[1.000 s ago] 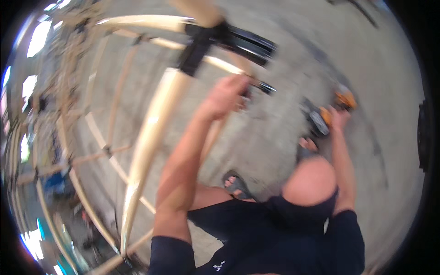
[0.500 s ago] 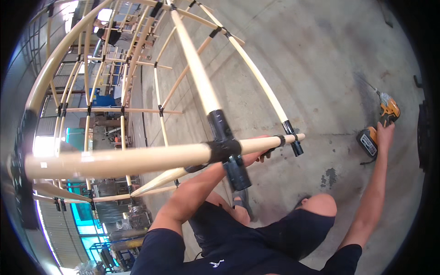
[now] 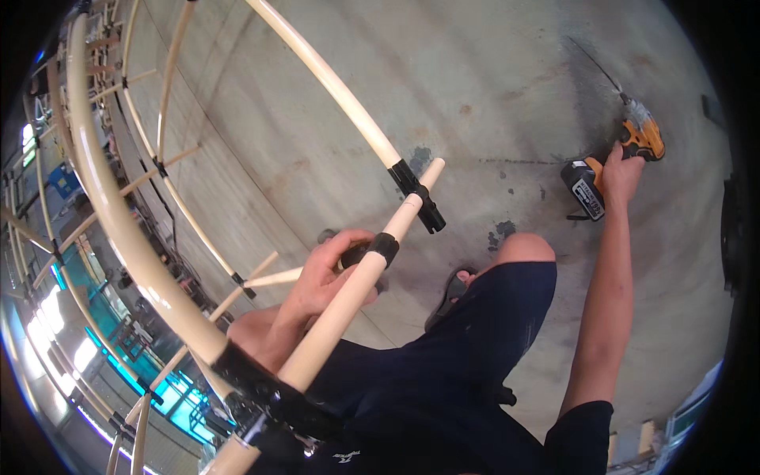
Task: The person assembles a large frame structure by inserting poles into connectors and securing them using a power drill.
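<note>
Down on the concrete floor (image 3: 491,87) sits one orange drill (image 3: 613,162), off to the far right, and the right hand (image 3: 621,176) is wrapped around its grip with the arm stretched straight out. Left hand (image 3: 324,273) is bent in close, fingers curled shut on one cream pole (image 3: 348,305), just below one of its black clamps (image 3: 383,247). Two more clamps show along the curved frame (image 3: 111,206).

We see the pole (image 3: 340,305) run from lower left to centre, our left hand (image 3: 328,273) on it; the drill (image 3: 613,162) lies upper right on the floor (image 3: 475,87), under our right hand (image 3: 621,174).
</note>
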`<move>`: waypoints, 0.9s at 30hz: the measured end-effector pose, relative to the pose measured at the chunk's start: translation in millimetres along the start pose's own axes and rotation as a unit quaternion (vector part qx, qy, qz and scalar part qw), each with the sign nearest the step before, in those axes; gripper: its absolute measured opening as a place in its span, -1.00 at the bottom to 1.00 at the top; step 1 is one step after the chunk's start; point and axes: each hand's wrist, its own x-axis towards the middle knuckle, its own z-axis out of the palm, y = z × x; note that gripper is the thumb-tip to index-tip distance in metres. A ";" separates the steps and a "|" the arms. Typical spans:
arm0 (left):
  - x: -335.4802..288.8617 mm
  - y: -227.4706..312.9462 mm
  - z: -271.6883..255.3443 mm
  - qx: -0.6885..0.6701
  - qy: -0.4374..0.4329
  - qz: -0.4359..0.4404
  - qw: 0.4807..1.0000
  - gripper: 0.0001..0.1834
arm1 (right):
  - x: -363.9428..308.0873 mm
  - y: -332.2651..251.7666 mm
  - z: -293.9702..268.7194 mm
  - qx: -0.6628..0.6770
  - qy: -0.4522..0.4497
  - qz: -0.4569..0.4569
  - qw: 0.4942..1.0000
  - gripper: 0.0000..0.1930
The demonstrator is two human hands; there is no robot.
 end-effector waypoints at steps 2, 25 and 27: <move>1.6 3.7 -6.6 0.057 -0.001 0.016 0.998 -0.59 | 2.0 3.0 0.9 -0.003 0.004 -0.023 1.000 -0.35; 6.7 24.6 29.1 0.302 0.203 0.001 0.932 -0.63 | 8.4 16.5 -8.3 0.190 -0.053 -0.080 0.977 -0.46; -0.9 11.8 37.4 0.240 0.217 -0.038 0.945 -0.61 | 3.7 10.7 -38.3 0.017 -0.122 -0.121 0.985 -0.50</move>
